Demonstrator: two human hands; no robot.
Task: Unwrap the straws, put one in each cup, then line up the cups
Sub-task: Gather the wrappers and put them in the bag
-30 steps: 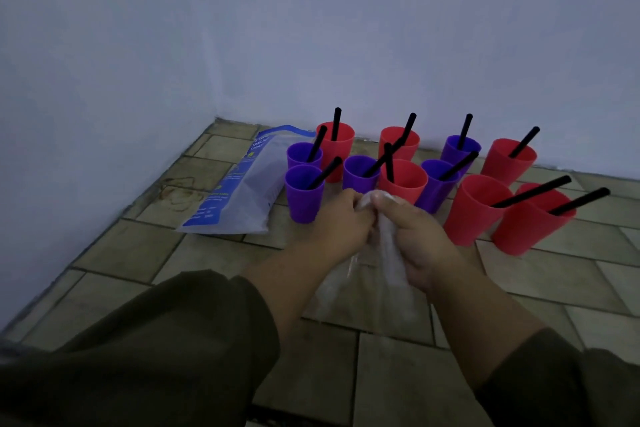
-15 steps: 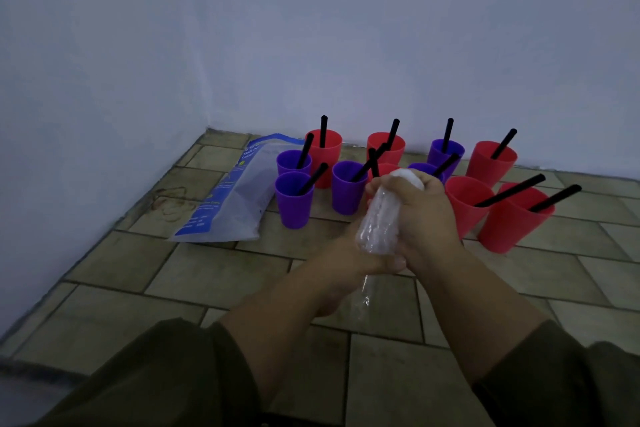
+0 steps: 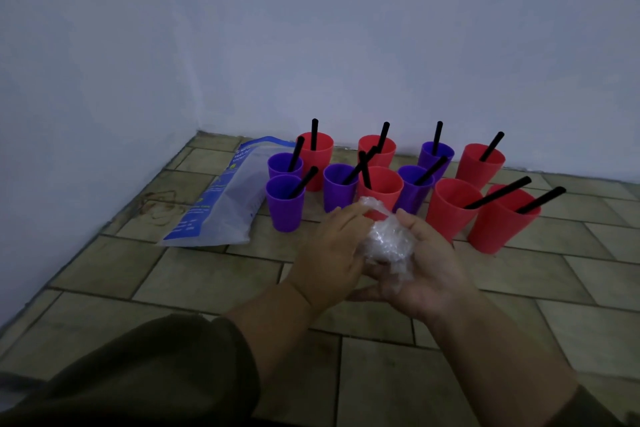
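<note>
Several red cups (image 3: 446, 208) and purple cups (image 3: 285, 204) stand in a loose cluster on the tiled floor by the wall, each with a black straw (image 3: 497, 192) leaning in it. In front of them I hold a crumpled ball of clear plastic wrap (image 3: 388, 241). My right hand (image 3: 426, 267) cups it from below, palm up. My left hand (image 3: 332, 250) pinches the top of the wrap with its fingertips.
A blue and clear plastic bag (image 3: 225, 198) lies flat on the floor left of the cups. White walls meet at the corner behind. Tiled floor (image 3: 194, 277) stretches toward me.
The wrap has gone from a long strip to a tight ball. My right hand turned palm up beneath it, and my left hand moved up to its top.
</note>
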